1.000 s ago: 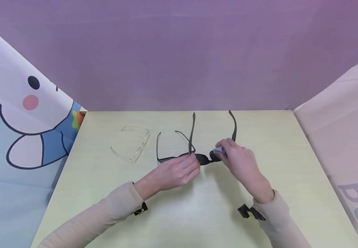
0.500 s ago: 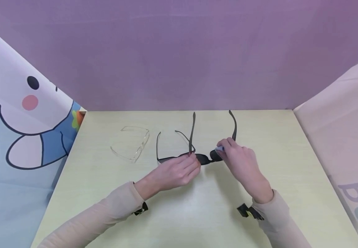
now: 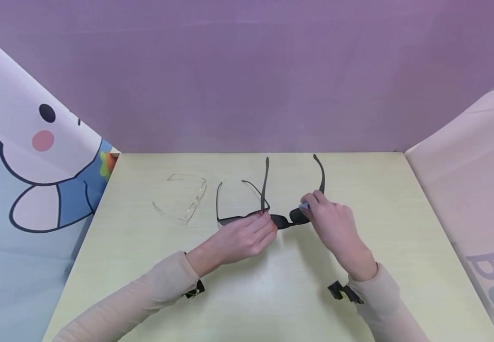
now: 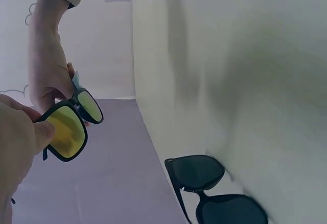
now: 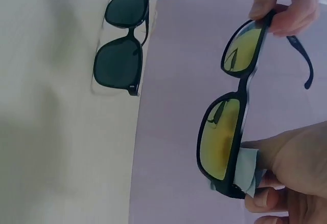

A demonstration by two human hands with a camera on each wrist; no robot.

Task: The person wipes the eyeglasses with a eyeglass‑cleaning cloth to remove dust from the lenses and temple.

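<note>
My left hand grips black-framed sunglasses at the corner by the hinge, thumb and fingers on the frame. The glasses are held up over the table with both temples unfolded and pointing away. In the right wrist view their lenses look yellow and mirrored. My right hand pinches a small pale blue cloth around the outer end of the other lens. Part of the cloth is hidden behind the frame and fingers. Below my left hand, a second pair of dark sunglasses lies on the table.
Thin clear-framed eyeglasses lie unfolded on the pale table, left of the dark sunglasses. A purple panel rises behind the table's far edge. A cartoon-printed cloth hanging stands along the left side.
The right hand has slid slightly to the right along the lens with the cloth. The held sunglasses have tipped a little, and the left hand keeps its grip nearly in place.
</note>
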